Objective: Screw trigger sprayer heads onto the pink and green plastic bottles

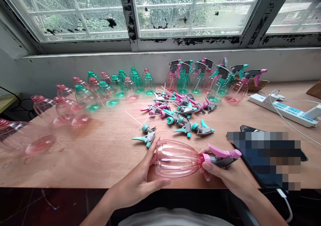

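Observation:
A clear pink spray bottle (178, 159) lies on its side between my hands, over the front edge of the table. My left hand (145, 175) curves around its base, thumb below and fingers behind. At the neck, my right hand (223, 172) closes on the pink collar of the grey and pink trigger head (224, 155), which sits on the bottle's mouth. Some right fingers are hidden behind the neck. Just beyond the bottle lies a loose teal and grey trigger head (147, 135). Past it spreads a pile of pink and teal trigger heads (184, 110) with thin tubes.
Uncapped pink and green bottles (110, 92) stand at the left and back. Several bottles with trigger heads (198, 80) stand at the back right. A white power strip (283, 108), a cable, and a dark, partly blurred device (247, 152) occupy the right side.

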The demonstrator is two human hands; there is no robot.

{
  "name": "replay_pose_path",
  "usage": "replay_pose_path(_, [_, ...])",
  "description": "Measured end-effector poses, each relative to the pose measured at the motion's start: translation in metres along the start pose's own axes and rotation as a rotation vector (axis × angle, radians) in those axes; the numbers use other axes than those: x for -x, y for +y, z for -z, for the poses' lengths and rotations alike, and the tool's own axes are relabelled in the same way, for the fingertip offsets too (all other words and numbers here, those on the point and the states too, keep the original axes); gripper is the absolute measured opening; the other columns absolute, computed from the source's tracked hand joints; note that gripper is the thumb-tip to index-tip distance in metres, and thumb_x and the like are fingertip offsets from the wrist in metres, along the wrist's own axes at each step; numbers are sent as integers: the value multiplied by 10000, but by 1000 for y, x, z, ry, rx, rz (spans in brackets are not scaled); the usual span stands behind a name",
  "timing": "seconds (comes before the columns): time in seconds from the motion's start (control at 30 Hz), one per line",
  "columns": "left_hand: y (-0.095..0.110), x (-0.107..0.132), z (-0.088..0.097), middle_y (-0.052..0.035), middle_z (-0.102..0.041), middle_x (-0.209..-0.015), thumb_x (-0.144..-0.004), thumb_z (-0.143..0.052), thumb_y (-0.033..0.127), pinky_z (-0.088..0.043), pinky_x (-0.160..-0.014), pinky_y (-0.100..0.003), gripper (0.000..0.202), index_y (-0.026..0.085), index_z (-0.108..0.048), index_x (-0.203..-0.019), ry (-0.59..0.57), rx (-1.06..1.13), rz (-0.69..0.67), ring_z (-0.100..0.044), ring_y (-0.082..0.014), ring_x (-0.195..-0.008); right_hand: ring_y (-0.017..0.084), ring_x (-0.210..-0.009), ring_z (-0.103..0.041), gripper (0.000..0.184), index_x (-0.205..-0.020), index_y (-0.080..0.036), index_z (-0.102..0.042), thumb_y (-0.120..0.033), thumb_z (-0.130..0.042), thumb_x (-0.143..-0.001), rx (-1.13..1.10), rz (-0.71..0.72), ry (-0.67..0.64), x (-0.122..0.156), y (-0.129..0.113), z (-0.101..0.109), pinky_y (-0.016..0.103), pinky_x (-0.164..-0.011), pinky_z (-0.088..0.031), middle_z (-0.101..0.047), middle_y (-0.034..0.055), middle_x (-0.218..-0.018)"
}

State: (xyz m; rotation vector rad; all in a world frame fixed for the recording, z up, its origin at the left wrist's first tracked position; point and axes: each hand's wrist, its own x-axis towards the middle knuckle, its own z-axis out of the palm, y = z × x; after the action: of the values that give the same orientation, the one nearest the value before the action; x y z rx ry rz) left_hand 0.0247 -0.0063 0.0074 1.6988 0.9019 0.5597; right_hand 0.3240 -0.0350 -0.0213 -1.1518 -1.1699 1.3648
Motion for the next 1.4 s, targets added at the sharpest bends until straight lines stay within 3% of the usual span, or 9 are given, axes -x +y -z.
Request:
replay_pose_path(0.13, [-1, 0, 0, 12, -16, -1802, -975, -736, 364, -152, -1353, -479, 1073, 421, 95, -1651, 3, 12, -1, -46, -327, -1653, 192, -639, -576, 335, -867, -208, -760, -533, -837, -856, 13, -14, -35, 0, 1, 2, 357, -689, -408, -697, 0, -698])
replay_pose_path(0.27, [-1, -1, 1, 1, 38, -1801, -969, -746, 354, -155, -1350, -498, 1089, 413, 101, -1651, -2, 6, 4, -39, -341, -1652, 203, -669, -569, 461, -637, -199, -695, -569, -768, -902, 77, -32, -92, -1, 4, 6, 368, -726, -412, -671, 15, -654])
replay_pose_path(0.67, [0, -1, 0, 2, 73, -1798, -975, -736, 370, -134, -1354, -491, 1089, 412, 118, -1649, -11, 0, -3, 55, -322, -1648, 214, -663, -579, 484, -615, -201, -705, -595, -757, -891, 108, -26, -78, -1, 3, 5, 371, -719, -426, -679, 27, -645])
replay_pose_path(0.97, [-1, -2, 1, 6, 46, -1804, -974, -736, 381, -130, -1358, -463, 1086, 415, 111, -1653, -15, 9, 15, 3, -305, -1656, 202, -630, -582, 486, -599, -203, -688, -595, -773, -872, 110, -3, -36, -1, 5, 4, 354, -669, -457, -686, 31, -651])
replay_pose_path(1.23, [-1, -1, 1, 27, 23, -1804, -979, -727, 380, -89, -1363, -459, 1085, 424, 124, -1649, -25, 5, 33, 64, -276, -1656, 196, -593, -597, 386, -922, -193, -775, -565, -829, -838, 76, 23, 26, 0, 3, 2, 347, -621, -473, -734, 37, -716])
replay_pose_path(1.4, [-1, -1, 1, 21, 20, -1805, -979, -719, 409, -97, -1361, -466, 1076, 420, 120, -1652, -16, -7, 38, 53, -294, -1656, 202, -636, -586, 435, -681, -198, -724, -583, -783, -875, 102, -9, -41, -1, 5, 5, 356, -670, -450, -700, 30, -681])
